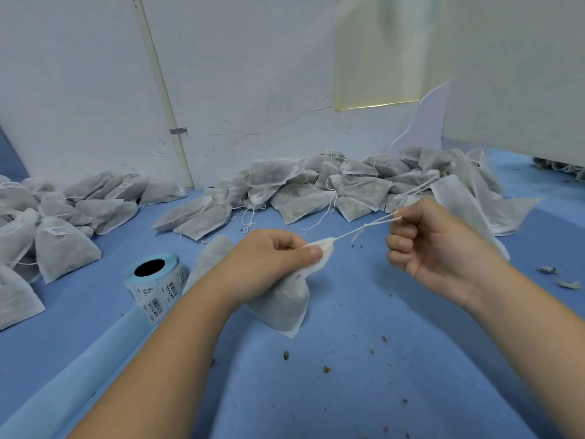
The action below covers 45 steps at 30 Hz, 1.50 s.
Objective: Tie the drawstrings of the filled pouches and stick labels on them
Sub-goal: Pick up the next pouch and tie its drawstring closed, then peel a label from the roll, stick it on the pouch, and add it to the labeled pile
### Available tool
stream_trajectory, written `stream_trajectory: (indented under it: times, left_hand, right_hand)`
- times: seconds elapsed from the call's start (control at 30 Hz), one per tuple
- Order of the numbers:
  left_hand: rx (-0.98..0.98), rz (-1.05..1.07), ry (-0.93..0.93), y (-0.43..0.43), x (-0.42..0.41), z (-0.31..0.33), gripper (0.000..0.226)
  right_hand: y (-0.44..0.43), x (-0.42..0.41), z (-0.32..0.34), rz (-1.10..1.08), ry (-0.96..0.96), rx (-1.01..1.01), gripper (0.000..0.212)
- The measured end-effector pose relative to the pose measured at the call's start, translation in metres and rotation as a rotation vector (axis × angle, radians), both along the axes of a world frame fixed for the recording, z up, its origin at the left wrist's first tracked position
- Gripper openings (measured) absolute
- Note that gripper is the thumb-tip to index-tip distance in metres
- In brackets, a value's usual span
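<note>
We see a white fabric pouch (286,299) at ctr, low over a blue surface (348,400). Its body bulges w/ a dark, crumbly fill that shows faintly through the cloth. We cannot tell if its bottom corner touches the surface.

At the back, along the white wall (253,74), lies a long heap of filled pouches (316,188) w/ loose strings. At far left is a second group of pouches (79,210), some bearing white barcode labels (61,230). A roll of labels (156,280) sits just left of the left forearm. One more pouch (212,255) lies just behind the left wrist. Dark crumbs (326,370) dot the surface.

Both bare forearms reach in from the bottom edge. The left hand (278,253) has a closed grip on the pouch's gathered neck, thumb pressed on top & fingers curled round it. The right hand (421,245), fingers curled, has a pinch grip on the ends of the drawstring (348,232). The string runs taut from the neck up to the right hand, w/ a small knot nearer that hand.
</note>
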<state>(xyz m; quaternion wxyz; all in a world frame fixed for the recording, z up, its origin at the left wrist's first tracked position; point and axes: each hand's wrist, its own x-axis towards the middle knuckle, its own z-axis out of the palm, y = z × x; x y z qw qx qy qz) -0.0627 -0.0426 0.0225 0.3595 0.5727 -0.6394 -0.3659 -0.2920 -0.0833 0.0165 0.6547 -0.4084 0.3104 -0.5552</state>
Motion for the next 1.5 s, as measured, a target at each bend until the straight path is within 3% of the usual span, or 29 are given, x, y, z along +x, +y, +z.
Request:
stream_trajectory:
  times: [0.17,0.3,0.37,0.6,0.77,1.0,1.17,1.4,1.5]
  left_hand:
    - [0.107,-0.133,-0.086,0.002,-0.001,0.004,0.008]
    - [0.070,-0.040,-0.204,0.000,-0.005,0.003,0.012]
    - [0.017,0.057,-0.205,-0.002,-0.007,0.001,0.019]
    - [-0.053,0.182,0.054,-0.004,-0.020,-0.003,0.028]
    - [-0.045,0.143,0.146,-0.001,-0.032,-0.003,0.027]
    - [0.059,0.014,0.292,0.001,-0.033,-0.002,0.033]
    - [0.109,-0.025,0.374,0.006,-0.028,-0.001,0.023]
    - [0.087,0.105,0.333,0.028,-0.011,0.001,0.016]
    - [0.058,0.293,0.348,0.044,0.021,0.009,0.025]
  right_hand:
    - [-0.002,-0.006,0.002,-0.134,0.022,0.006,0.024]
    - [0.003,-0.002,0.002,-0.237,0.077,-0.086,0.034]
    - [0.009,0.002,0.003,-0.302,0.237,-0.221,0.037]
    - [0.035,0.032,-0.011,-0.342,0.951,-0.889,0.013]
    - [0.035,0.034,-0.020,-0.321,1.174,-1.012,0.011]
    - [0.032,0.026,-0.017,-0.284,1.229,-0.991,0.008]
    - [0.029,0.024,-0.018,-0.224,1.111,-0.930,0.013]
    - [0.038,0.039,-0.021,-0.161,0.936,-0.927,0.026]
    - [0.045,0.050,-0.024,-0.151,0.913,-0.910,0.029]
